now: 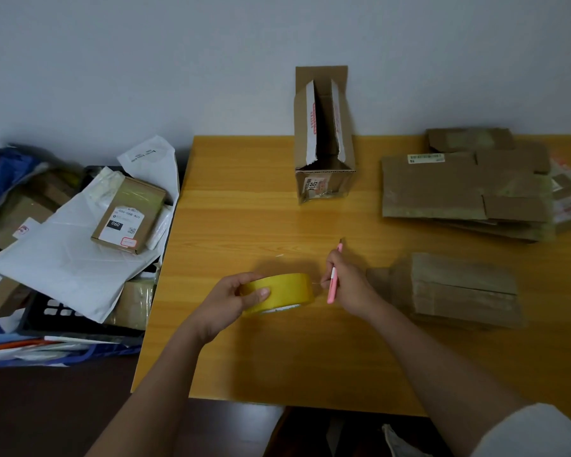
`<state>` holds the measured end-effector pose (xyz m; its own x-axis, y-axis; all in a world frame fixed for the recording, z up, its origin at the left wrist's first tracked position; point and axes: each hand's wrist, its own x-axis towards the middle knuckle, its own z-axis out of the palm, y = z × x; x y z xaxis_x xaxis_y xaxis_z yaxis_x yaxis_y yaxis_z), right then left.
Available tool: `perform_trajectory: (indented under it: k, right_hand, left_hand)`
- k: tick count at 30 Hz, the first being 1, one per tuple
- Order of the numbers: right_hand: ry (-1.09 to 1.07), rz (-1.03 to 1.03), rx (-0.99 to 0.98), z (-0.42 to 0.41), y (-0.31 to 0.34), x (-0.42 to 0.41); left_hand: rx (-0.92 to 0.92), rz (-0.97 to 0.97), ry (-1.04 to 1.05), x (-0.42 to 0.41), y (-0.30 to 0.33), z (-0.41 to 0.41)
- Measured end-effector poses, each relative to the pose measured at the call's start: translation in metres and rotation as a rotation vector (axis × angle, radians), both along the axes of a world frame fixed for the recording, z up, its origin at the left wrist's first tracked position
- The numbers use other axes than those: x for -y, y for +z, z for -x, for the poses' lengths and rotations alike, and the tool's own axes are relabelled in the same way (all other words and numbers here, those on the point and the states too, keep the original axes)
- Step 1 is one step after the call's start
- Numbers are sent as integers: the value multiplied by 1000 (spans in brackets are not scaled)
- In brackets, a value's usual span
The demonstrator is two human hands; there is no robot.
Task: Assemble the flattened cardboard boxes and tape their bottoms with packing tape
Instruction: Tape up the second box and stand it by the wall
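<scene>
Yellow packing tape roll [279,292] sits low over the orange wooden table [244,199], gripped by the left hand [234,300] with thumb across its band. Just right of the roll, the right hand [346,285] pinches a slim pink cutter [333,275], fingertips at the tape's loose end. Behind the roll stands an opened brown cardboard box [323,140]; further right lie flattened cardboard boxes [459,189]. The roll looks light and rigid, its film slippery and clingy; best held across the band or core.
</scene>
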<state>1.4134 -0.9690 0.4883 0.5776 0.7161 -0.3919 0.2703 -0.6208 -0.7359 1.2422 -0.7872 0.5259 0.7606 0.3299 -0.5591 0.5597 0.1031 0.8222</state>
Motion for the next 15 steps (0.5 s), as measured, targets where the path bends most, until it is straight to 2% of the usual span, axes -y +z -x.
perform_trajectory:
  k: [8, 11, 15]
  right_hand:
    - [59, -28, 14, -5, 32, -2]
    - [37, -62, 200, -5, 43, -2]
    - [-104, -51, 30, -6, 51, 9]
  left_hand:
    - [-14, 76, 84, 3, 0, 12]
    - [-53, 36, 57, 7, 4, 10]
    - [-65, -4, -22, 11, 15, -4]
